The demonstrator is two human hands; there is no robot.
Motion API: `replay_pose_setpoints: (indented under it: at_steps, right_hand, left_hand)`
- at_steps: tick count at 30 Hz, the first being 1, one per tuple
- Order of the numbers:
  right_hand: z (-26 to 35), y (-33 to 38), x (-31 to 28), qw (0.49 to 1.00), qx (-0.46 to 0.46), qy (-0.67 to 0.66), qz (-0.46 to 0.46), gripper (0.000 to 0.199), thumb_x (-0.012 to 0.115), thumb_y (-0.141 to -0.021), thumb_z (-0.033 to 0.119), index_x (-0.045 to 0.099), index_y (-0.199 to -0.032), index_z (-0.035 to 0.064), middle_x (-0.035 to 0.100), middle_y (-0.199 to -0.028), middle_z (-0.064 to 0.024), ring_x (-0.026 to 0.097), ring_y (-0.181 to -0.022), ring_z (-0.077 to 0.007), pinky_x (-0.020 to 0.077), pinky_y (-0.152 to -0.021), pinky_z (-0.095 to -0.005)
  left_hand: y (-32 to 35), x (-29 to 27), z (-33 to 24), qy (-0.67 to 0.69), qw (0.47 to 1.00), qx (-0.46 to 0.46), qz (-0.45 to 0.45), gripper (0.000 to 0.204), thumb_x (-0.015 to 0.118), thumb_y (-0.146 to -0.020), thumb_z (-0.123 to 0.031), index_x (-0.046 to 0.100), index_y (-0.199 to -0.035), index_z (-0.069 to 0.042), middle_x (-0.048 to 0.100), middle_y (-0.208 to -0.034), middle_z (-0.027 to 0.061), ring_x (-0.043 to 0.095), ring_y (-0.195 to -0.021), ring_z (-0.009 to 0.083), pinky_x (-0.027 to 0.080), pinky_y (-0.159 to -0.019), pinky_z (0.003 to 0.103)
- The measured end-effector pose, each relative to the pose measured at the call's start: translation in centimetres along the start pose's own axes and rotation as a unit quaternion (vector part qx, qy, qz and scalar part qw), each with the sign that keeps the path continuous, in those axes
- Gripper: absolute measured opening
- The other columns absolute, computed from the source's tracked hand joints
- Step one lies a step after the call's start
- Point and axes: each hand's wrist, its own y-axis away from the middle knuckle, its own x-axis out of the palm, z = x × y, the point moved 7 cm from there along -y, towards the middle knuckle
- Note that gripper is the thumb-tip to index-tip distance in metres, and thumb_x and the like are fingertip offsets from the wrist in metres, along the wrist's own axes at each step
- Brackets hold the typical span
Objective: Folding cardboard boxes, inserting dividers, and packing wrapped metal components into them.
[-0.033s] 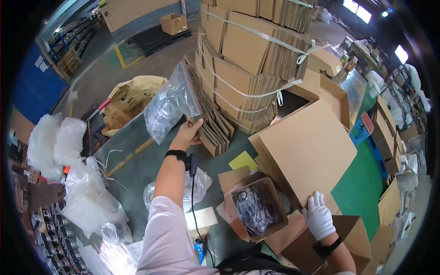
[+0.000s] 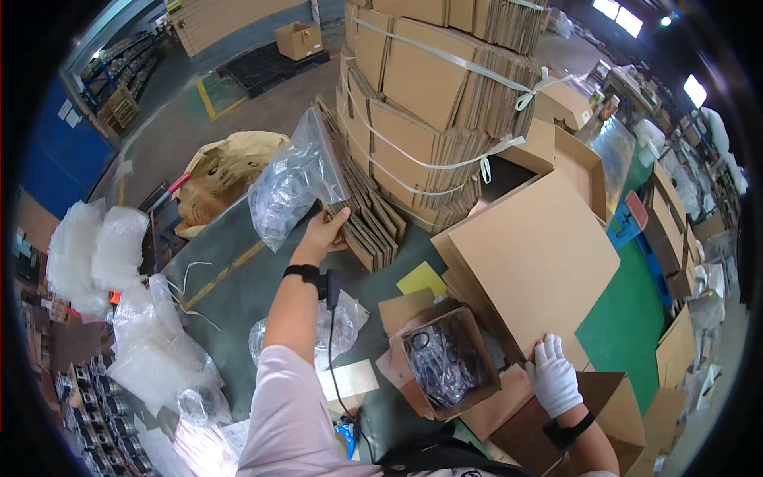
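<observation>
My bare left hand (image 2: 322, 234) grips the near edge of a small stack of folded flat cardboard boxes (image 2: 372, 226), thumb on top. A clear plastic bag (image 2: 286, 183) leans against that stack, just beyond the hand. My right hand (image 2: 555, 380), in a white glove, rests on the lower edge of a large cardboard box's panel (image 2: 536, 254), its fingers stretched along the board. Between the two hands stands a small opened carton (image 2: 479, 346), and inside it lie dark items in clear plastic (image 2: 441, 366).
Tall strapped bundles of flat cardboard (image 2: 421, 79) rise at the far middle. Bubble wrap (image 2: 155, 334) and a brown paper sack (image 2: 226, 171) sit at the left. An open box (image 2: 612, 405) stands by my right forearm. A blue crate (image 2: 628, 226) is farther right.
</observation>
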Motion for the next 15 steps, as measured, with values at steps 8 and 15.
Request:
replay_pose_setpoints:
  at_steps: [8, 15]
  right_hand:
    - [0.0, 2.0, -2.1, 0.979, 0.036, -0.071, -0.187, 0.035, 0.070, -0.079, 0.016, 0.055, -0.106, 0.0004, 0.060, -0.114, -0.0175, 0.060, -0.101, -0.0343, 0.0523, -0.078, -0.0367]
    - [-10.6, 1.7, 4.4, 0.679, 0.469, -0.555, -0.107, 0.066, 0.071, -0.085, 0.039, 0.045, -0.126, -0.0061, 0.059, -0.095, -0.0095, 0.057, -0.077, -0.0146, 0.0497, -0.064, -0.0293]
  left_hand:
    - [5.8, -1.4, 0.0, -0.074, 0.991, 0.051, 0.102, 0.046, 0.062, -0.089, -0.019, 0.046, -0.130, -0.004, 0.062, -0.102, 0.0031, 0.062, -0.083, 0.0138, 0.053, -0.063, 0.026]
    - [9.7, -1.0, -2.0, -0.155, 0.988, -0.002, -0.015, 0.112, 0.076, -0.073, -0.034, 0.001, -0.150, -0.005, 0.050, -0.132, 0.0211, 0.058, -0.110, 0.0320, 0.053, -0.078, 0.050]
